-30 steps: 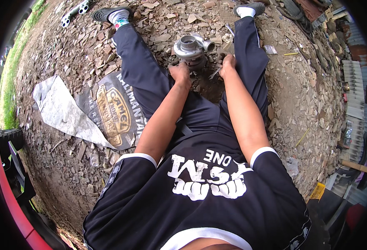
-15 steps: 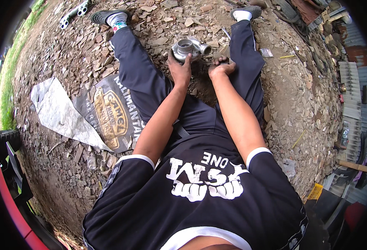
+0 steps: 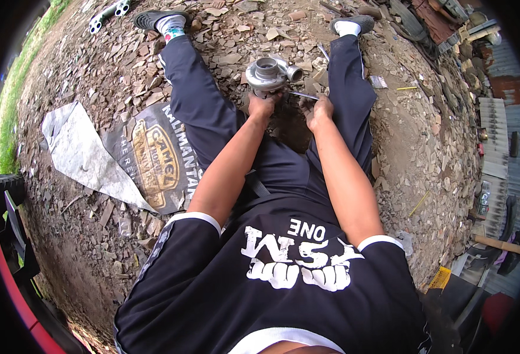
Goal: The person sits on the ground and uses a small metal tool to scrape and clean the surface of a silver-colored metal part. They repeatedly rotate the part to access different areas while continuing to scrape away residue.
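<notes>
Between my legs, a grey metal turbocharger (image 3: 266,74) sits just above the rubble, its round inlet facing up and its side outlet to the right. My left hand (image 3: 262,106) is closed around its lower near side, the fingertips partly hidden beneath it. My right hand (image 3: 317,111) pinches the right end of a slim silver wrench (image 3: 302,94). The wrench's other end reaches the turbocharger's underside next to my left fingers; whether it sits on a bolt I cannot tell.
Broken tile pieces (image 3: 224,59) cover the ground. A printed dark sheet (image 3: 156,156) and a whitish sheet (image 3: 89,153) lie left of my legs. Another slim metal tool (image 3: 323,52) rests by my right shin. Corrugated sheets (image 3: 494,135) line the right side.
My left hand has shifted from the turbocharger's side to below it. My right hand has drawn down a little and turned, and the wrench now shows between the hands.
</notes>
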Motion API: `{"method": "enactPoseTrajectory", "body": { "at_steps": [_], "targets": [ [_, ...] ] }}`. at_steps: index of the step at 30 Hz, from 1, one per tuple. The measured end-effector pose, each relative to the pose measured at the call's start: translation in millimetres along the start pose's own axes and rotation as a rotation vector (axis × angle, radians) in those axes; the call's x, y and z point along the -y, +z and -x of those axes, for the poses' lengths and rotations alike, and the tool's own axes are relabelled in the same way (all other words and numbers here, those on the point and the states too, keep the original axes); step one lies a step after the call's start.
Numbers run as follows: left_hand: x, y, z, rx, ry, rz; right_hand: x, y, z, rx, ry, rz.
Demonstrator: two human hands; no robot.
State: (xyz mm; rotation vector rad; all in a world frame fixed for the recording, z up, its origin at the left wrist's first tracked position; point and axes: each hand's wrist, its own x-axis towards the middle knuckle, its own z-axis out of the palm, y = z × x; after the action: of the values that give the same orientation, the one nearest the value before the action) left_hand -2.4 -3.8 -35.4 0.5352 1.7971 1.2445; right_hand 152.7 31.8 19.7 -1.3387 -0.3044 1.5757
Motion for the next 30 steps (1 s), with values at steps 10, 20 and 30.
{"method": "enactPoseTrajectory", "body": {
  "at_steps": [10, 20, 30],
  "targets": [
    [-7.4, -5.1, 4.8, 0.027, -0.069, -0.086, 18.7, -9.1, 17.3, 0.218, 0.117, 0.357],
    [-8.2, -4.7, 4.9, -0.026, -0.058, -0.091, 24.8, -13.2, 21.3, 0.296, -0.229, 0.662],
    [1.5, -1.4, -6.8, 0.017, -0.026, -0.090, 0.3, 19.2, -29.5, 0.027, -0.164, -0.011]
  ]
}}
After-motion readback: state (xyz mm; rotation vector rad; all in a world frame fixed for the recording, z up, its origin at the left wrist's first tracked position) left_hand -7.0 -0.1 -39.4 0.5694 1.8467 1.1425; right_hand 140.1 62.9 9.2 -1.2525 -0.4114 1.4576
